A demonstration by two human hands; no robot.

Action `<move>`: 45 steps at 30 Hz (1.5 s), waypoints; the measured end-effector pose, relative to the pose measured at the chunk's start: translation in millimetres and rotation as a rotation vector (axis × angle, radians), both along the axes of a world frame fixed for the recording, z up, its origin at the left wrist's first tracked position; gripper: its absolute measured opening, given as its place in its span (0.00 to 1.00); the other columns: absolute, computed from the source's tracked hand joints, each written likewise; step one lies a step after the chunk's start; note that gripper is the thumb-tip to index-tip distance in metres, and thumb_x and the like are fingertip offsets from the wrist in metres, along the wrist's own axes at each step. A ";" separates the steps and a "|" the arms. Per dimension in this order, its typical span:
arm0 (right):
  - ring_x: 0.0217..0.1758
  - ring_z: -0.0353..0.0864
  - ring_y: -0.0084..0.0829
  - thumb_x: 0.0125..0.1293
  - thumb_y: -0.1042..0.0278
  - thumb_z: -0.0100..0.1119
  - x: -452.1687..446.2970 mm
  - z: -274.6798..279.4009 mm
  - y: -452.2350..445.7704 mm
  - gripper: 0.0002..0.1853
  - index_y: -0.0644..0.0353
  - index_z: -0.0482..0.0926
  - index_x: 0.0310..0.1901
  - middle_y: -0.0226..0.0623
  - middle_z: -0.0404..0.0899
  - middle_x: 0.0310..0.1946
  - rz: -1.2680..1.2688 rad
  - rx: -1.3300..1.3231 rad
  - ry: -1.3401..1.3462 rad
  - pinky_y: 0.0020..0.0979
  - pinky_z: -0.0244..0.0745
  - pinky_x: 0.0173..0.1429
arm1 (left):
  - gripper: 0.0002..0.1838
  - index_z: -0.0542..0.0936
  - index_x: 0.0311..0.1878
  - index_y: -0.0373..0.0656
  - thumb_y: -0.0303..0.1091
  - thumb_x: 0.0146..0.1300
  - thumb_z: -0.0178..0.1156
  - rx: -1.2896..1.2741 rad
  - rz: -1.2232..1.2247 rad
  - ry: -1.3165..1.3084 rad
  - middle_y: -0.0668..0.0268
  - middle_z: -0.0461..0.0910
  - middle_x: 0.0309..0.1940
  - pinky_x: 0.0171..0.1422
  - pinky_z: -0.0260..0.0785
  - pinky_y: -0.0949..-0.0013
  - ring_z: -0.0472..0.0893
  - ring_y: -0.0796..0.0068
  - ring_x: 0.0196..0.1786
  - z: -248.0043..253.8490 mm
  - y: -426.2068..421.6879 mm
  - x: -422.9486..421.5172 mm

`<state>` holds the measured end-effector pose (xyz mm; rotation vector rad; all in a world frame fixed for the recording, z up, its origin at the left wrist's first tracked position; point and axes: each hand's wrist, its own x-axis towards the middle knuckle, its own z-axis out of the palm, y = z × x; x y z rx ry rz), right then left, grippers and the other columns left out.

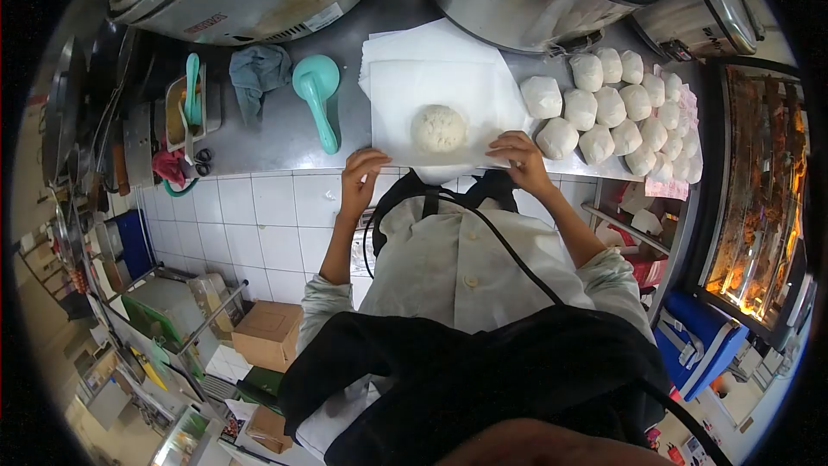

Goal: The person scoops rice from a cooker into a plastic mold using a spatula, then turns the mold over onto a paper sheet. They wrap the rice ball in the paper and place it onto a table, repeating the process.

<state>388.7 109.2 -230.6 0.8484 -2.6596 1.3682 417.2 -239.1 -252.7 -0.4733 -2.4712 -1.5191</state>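
Observation:
A round mound of white rice (440, 129) sits on a stack of white paper sheets (414, 78) at the steel counter's front edge. My left hand (366, 174) pinches the near left corner of the top sheet. At the near right corner, my right hand (521, 158) has its fingers closed on the same sheet. Between the two hands the paper's near edge is slightly lifted, just in front of the rice. Several white paper-wrapped bundles (610, 107) stand in rows to the right of the stack.
A teal rice scoop (317, 91) and a grey-blue cloth (260, 73) lie left of the paper. Further left is a metal container (177, 112) with utensils. Large cookers (535, 0) line the back. A lit glass cabinet (755, 190) stands at the right.

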 end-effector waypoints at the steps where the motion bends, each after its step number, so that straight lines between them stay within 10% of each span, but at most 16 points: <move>1: 0.46 0.74 0.35 0.45 0.77 0.60 0.4 -4.7 -3.1 0.13 0.57 0.82 0.36 0.32 0.79 0.35 0.000 -0.001 -0.004 0.34 0.72 0.50 | 0.09 0.81 0.41 0.41 0.24 0.59 0.55 -0.001 0.000 -0.004 0.62 0.80 0.37 0.53 0.64 0.64 0.77 0.64 0.43 -7.2 2.6 -3.0; 4: 0.25 0.76 0.21 0.65 0.65 0.53 -12.1 -40.0 -10.2 0.13 0.67 0.78 0.29 0.31 0.76 0.19 -0.397 -0.230 -0.632 0.24 0.71 0.32 | 0.13 0.75 0.31 0.32 0.33 0.66 0.52 0.015 0.220 -0.390 0.58 0.75 0.21 0.29 0.62 0.70 0.75 0.70 0.25 -15.1 8.5 -21.4; 9: 0.17 0.73 0.21 0.64 0.65 0.55 -34.0 -26.2 -11.3 0.15 0.68 0.77 0.25 0.32 0.75 0.17 -0.654 -0.375 -0.864 0.25 0.67 0.22 | 0.08 0.78 0.33 0.39 0.34 0.62 0.56 -0.207 0.483 -0.178 0.65 0.76 0.25 0.37 0.62 0.57 0.73 0.60 0.26 -28.8 44.9 -46.8; 11: 0.17 0.73 0.22 0.64 0.65 0.55 -38.5 -38.8 0.7 0.12 0.66 0.77 0.29 0.32 0.74 0.16 -0.583 -0.117 -0.675 0.25 0.67 0.22 | 0.05 0.77 0.34 0.43 0.34 0.59 0.57 -0.379 0.742 0.323 0.68 0.75 0.35 0.45 0.60 0.51 0.74 0.59 0.34 0.5 68.9 -43.2; 15: 0.19 0.74 0.22 0.62 0.64 0.57 -60.5 -18.6 -24.6 0.10 0.64 0.76 0.33 0.32 0.73 0.15 -0.533 -0.195 -0.402 0.26 0.68 0.25 | 0.14 0.74 0.44 0.45 0.32 0.54 0.62 -0.454 0.156 0.341 0.63 0.72 0.44 0.54 0.58 0.53 0.71 0.57 0.46 -32.6 60.5 -5.4; 17: 0.23 0.78 0.29 0.59 0.64 0.60 -73.1 10.2 -43.5 0.12 0.60 0.72 0.40 0.33 0.75 0.18 0.059 -0.148 -0.306 0.30 0.70 0.30 | 0.14 0.75 0.44 0.46 0.30 0.53 0.62 -0.500 0.057 0.329 0.64 0.72 0.43 0.54 0.59 0.54 0.72 0.60 0.46 -28.5 62.6 -7.7; 22: 0.33 0.80 0.40 0.56 0.67 0.61 -75.0 36.2 -61.8 0.16 0.57 0.67 0.43 0.39 0.79 0.25 0.127 0.261 -0.521 0.38 0.70 0.37 | 0.16 0.76 0.47 0.48 0.28 0.53 0.58 -0.602 -0.159 0.351 0.68 0.74 0.44 0.55 0.63 0.57 0.73 0.67 0.48 -17.3 68.7 -12.7; 24: 0.36 0.79 0.44 0.56 0.67 0.61 -86.9 24.2 -57.3 0.17 0.56 0.66 0.44 0.40 0.80 0.27 0.127 0.223 -0.611 0.40 0.70 0.38 | 0.19 0.76 0.51 0.47 0.29 0.52 0.57 -0.606 -0.184 0.370 0.69 0.74 0.47 0.59 0.62 0.58 0.72 0.68 0.51 -16.9 71.7 -17.5; 29: 0.45 0.76 0.48 0.56 0.62 0.60 -148.4 -25.2 -64.1 0.15 0.61 0.72 0.41 0.49 0.76 0.38 -0.215 0.415 0.232 0.45 0.71 0.44 | 0.23 0.74 0.57 0.49 0.28 0.55 0.55 -0.583 -0.178 0.402 0.72 0.72 0.55 0.64 0.61 0.60 0.69 0.69 0.60 -13.3 77.6 -20.4; 33: 0.50 0.74 0.48 0.54 0.59 0.60 -169.1 -33.7 -78.4 0.17 0.62 0.73 0.41 0.49 0.73 0.44 -0.231 0.759 0.173 0.44 0.72 0.45 | 0.21 0.74 0.57 0.51 0.29 0.58 0.52 -0.668 -0.156 0.380 0.72 0.70 0.59 0.66 0.58 0.58 0.65 0.69 0.65 -12.1 80.9 -19.9; 38: 0.38 0.79 0.43 0.49 0.73 0.62 -164.0 17.0 -81.8 0.16 0.63 0.71 0.41 0.49 0.78 0.34 -0.025 0.269 -0.432 0.38 0.73 0.42 | 0.21 0.74 0.57 0.54 0.32 0.59 0.51 -0.700 -0.137 0.373 0.73 0.69 0.61 0.67 0.57 0.58 0.64 0.70 0.66 -12.9 83.7 -23.1; 45: 0.33 0.78 0.47 0.48 0.83 0.57 -78.0 48.4 -95.1 0.11 0.67 0.73 0.36 0.46 0.77 0.34 0.270 0.259 -0.160 0.39 0.72 0.38 | 0.16 0.78 0.50 0.49 0.33 0.57 0.54 -0.656 -0.134 0.417 0.68 0.73 0.54 0.65 0.59 0.57 0.67 0.68 0.63 -10.9 83.8 -30.6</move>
